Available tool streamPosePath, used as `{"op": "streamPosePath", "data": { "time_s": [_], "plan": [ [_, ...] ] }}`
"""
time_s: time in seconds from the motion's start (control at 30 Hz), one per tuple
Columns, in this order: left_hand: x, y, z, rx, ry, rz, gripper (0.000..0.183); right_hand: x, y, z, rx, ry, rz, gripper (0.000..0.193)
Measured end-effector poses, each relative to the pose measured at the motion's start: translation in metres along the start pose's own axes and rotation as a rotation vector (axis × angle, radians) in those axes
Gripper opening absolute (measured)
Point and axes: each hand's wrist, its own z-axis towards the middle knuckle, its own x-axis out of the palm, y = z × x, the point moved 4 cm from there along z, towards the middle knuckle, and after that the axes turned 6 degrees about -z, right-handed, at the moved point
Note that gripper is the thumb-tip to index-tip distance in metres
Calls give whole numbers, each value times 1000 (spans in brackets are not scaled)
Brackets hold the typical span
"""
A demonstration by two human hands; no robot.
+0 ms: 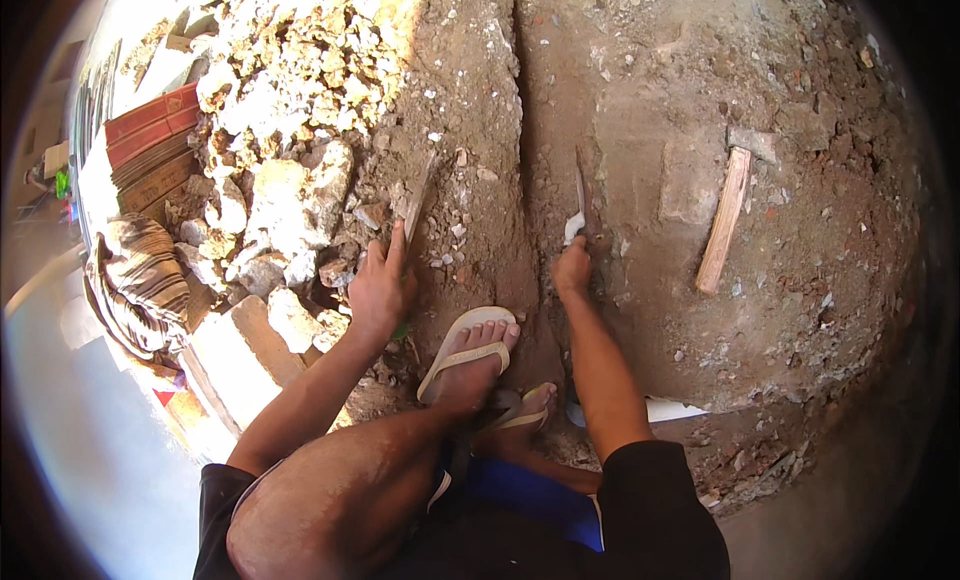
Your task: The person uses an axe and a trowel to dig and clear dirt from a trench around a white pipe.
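Observation:
My left hand (380, 288) is closed around a narrow, flat, grey-brown blade-like tool (424, 192), its index finger stretched along it. The tool points forward over dirt and small stones; its exact kind is unclear. In my right hand (572, 268) is a thin, pointed tool (580, 192) with a whitish part next to the fingers. It looks like a trowel or knife seen edge-on, beside a long groove (525, 110) in the soil. To the right lies a hammer (724, 220) with a pale wooden handle and a dusty head, touched by neither hand.
Broken rubble (290, 195) is heaped at the left, beside reddish bricks or tiles (152, 125) and a striped cloth (145, 275). My sandalled foot (470, 355) stands on the dirt between my arms. A white edge (672, 410) shows beside my right forearm.

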Motion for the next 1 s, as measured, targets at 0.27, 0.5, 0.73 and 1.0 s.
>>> {"op": "streamPosePath", "data": {
  "time_s": [0.27,0.5,0.73,1.0],
  "plan": [
    [-4,6,-5,27,-59,-5,77,-54,90,23,-233,-72,-1,35],
    [-3,-2,0,54,-37,9,76,-69,162,125,-374,-336,-539,42],
    [-7,2,-4,19,-59,34,76,-26,71,-12,-518,-126,-741,53],
    [-3,2,-4,29,-59,47,77,-75,41,-21,-381,-71,-188,32]
  ]
}}
